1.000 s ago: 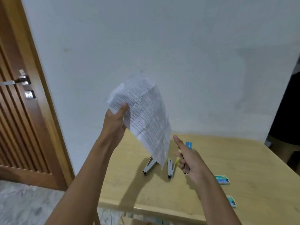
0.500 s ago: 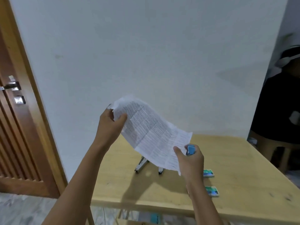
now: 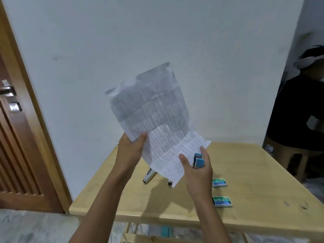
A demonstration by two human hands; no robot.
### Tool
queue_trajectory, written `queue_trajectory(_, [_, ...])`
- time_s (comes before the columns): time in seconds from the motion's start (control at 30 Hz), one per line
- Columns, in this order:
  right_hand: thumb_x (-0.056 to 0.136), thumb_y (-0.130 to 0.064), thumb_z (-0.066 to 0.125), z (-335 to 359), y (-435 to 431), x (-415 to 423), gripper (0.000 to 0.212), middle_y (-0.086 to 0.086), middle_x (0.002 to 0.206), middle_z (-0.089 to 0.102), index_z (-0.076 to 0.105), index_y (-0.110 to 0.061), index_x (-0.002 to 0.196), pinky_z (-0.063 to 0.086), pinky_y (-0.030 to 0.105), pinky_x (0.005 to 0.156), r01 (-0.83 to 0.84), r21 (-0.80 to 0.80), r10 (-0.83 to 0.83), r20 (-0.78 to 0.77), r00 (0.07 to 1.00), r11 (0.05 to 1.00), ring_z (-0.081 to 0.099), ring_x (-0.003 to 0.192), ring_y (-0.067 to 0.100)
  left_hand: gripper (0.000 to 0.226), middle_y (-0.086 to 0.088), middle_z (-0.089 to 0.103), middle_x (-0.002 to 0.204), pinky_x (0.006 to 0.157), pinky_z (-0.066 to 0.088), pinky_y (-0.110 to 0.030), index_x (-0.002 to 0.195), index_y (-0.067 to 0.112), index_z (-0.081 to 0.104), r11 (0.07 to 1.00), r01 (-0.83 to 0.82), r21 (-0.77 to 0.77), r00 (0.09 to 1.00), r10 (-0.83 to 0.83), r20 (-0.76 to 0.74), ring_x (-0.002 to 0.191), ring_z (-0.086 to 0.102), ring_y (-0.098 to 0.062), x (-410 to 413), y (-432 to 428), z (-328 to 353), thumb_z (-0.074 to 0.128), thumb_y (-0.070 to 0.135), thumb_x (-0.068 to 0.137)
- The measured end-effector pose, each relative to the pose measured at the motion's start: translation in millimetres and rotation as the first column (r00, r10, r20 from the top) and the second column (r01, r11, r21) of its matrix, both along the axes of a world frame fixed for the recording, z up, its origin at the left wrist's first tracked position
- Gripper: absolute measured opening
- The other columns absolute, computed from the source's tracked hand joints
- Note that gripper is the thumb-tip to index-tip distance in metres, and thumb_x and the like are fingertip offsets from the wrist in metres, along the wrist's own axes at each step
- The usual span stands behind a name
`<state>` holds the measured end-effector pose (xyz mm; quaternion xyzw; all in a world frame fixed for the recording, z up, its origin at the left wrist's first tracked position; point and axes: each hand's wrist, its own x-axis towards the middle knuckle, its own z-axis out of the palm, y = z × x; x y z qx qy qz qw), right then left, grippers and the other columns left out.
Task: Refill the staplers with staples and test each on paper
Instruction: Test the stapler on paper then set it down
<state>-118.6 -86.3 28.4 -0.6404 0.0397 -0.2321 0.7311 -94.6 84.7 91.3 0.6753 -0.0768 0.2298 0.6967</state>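
Blue stapler (image 3: 199, 160) is gripped in the right hand (image 3: 198, 174), held up over the counter (image 3: 254, 172), thumb against the lower edge of the printed paper (image 3: 154, 116). The left hand (image 3: 130, 149) pinches the sheet's lower left edge. Behind the sheet lie an opened stapler (image 3: 149, 175) and a second stapler (image 3: 169, 182), mostly hidden. A green staple box (image 3: 220, 183) and a nearer staple box (image 3: 222, 201) lie toward the front edge.

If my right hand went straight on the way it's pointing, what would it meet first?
Probably the printed paper, whose lower edge hangs just ahead of the right hand and its blue stapler; depth is unclear.
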Motion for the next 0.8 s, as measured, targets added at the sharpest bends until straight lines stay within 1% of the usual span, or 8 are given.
queue_trajectory(0.1, [0.079,-0.048,0.075,-6.7,-16.0,4.0,0.069,-0.006,0.122,0.063,0.046,-0.033,0.140,0.053,0.042,0.092,0.065,-0.108,-0.072,-0.057,0.996,0.992,0.063,0.106,0.014,0.024,0.001,0.072,0.118,0.094,0.054,-0.048,0.120,0.022,0.062,0.996,0.068,-0.053,0.996,-0.071,-0.058,0.107,0.069,-0.018,4.1,14.5,-2.4,0.061,0.019,0.096])
queue_trajectory(0.23, [0.079,-0.052,0.073,11.7,-50.1,15.5,0.065,-0.001,0.116,0.067,0.054,-0.026,0.135,0.052,0.033,0.084,0.144,-0.136,-0.148,-0.018,0.989,0.980,0.063,0.105,0.019,0.027,0.002,0.072,0.118,0.091,0.055,-0.043,0.121,0.022,0.062,0.988,0.153,0.017,0.985,-0.151,-0.085,0.109,0.068,-0.021,5.1,32.4,-1.3,0.060,0.016,0.095])
queue_trajectory(0.33, [0.087,-0.040,0.069,43.9,-69.1,24.8,0.046,-0.019,0.074,0.065,0.058,-0.026,0.130,0.040,0.012,0.049,-0.080,-0.147,0.080,-0.010,0.997,0.986,0.058,0.067,-0.001,0.030,0.004,0.072,0.117,0.091,0.055,-0.037,0.124,0.020,0.060,0.969,0.236,0.076,0.964,-0.223,-0.142,0.108,0.069,-0.018,4.1,41.0,2.7,0.061,0.015,0.094])
queue_trajectory(0.4, [0.087,-0.035,0.068,61.3,-72.9,28.4,0.039,-0.015,0.054,0.060,0.062,-0.026,0.124,0.042,0.018,0.041,-0.274,-0.219,0.269,-0.054,0.962,0.936,0.055,0.048,0.004,0.031,0.002,0.072,0.118,0.093,0.053,-0.040,0.125,0.018,0.060,0.957,0.269,0.107,0.952,-0.247,-0.179,0.107,0.069,-0.019,3.1,43.1,4.9,0.062,0.014,0.094])
queue_trajectory(0.5, [0.083,-0.036,0.075,69.4,-70.3,34.0,0.035,0.014,0.101,0.074,0.067,-0.026,0.115,0.057,0.047,0.080,-0.401,-0.285,0.396,-0.076,0.915,0.871,0.065,0.095,0.046,0.030,0.000,0.073,0.116,0.091,0.055,-0.035,0.124,0.015,0.061,0.949,0.297,0.106,0.940,-0.272,-0.207,0.106,0.070,-0.018,1.5,42.1,6.2,0.062,0.012,0.093])
queue_trajectory(0.63, [0.092,-0.020,0.066,66.1,-64.3,37.4,0.014,0.003,0.104,0.075,0.068,-0.020,0.105,0.055,0.039,0.086,-0.342,-0.270,0.348,-0.027,0.937,0.900,0.068,0.102,0.024,0.030,-0.008,0.074,0.113,0.083,0.059,-0.032,0.121,0.006,0.063,0.950,0.304,-0.077,0.919,-0.313,-0.239,0.103,0.071,-0.024,3.8,39.1,0.3,0.063,0.008,0.091])
queue_trajectory(0.73, [0.094,-0.019,0.062,58.1,-59.9,38.4,0.010,-0.003,0.078,0.073,0.069,-0.023,0.099,0.054,0.037,0.059,-0.286,-0.196,0.279,-0.060,0.958,0.938,0.067,0.070,0.026,0.012,-0.003,0.075,0.098,0.067,0.057,-0.022,0.102,0.004,0.068,0.958,0.265,-0.114,0.930,-0.285,-0.234,0.088,0.072,-0.022,7.8,42.8,-8.7,0.063,0.004,0.091])
queue_trajectory(0.8, [0.095,-0.025,0.060,51.2,-59.9,37.5,0.009,-0.009,0.065,0.066,0.067,-0.029,0.098,0.032,0.024,0.039,-0.174,-0.139,0.163,-0.087,0.983,0.975,0.042,0.049,0.017,0.014,-0.002,0.069,0.085,0.057,0.052,-0.020,0.086,0.005,0.064,0.977,0.199,-0.082,0.956,-0.212,-0.201,0.069,0.066,-0.016,6.8,45.5,-11.8,0.053,-0.003,0.088])
